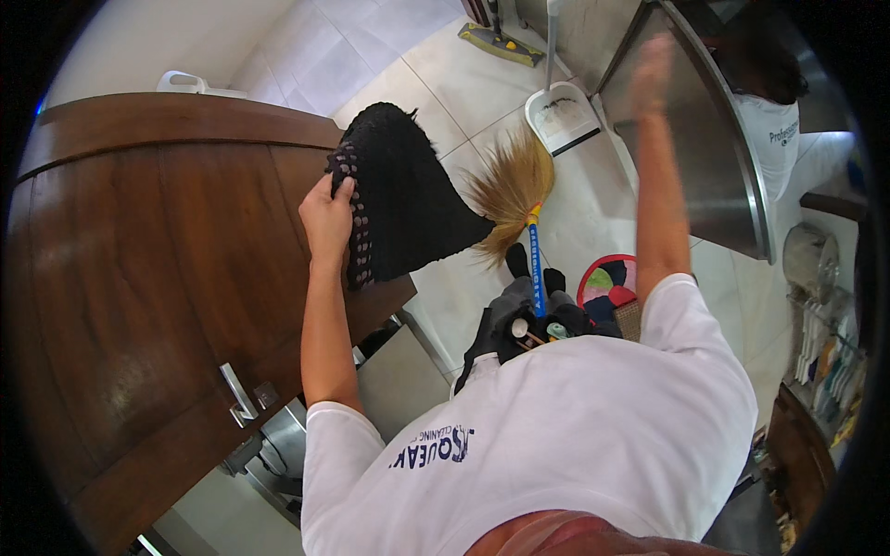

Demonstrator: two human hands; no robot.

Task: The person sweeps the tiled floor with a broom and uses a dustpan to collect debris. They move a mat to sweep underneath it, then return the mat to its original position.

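My left hand [328,217] grips the patterned edge of a black floor mat [403,201], which hangs in front of a brown wooden door. Off to the right, my right hand [653,73] is raised over a brushed metal panel [695,153], blurred and with nothing visible in it. Whether it touches the panel I cannot tell. Between my arms a soft broom [518,184] with straw-coloured bristles and a blue handle stands at my body, bristles pointing away. A white long-handled dustpan [564,115] with some dirt in it lies beyond the bristles.
The wooden door [139,264] with a metal lever handle fills the left side. A flat mop head [500,45] rests on the tiles at the back. A round multicoloured mat [605,285] lies near my feet. Another person [768,139] in a white shirt shows beyond the metal panel, possibly as a reflection.
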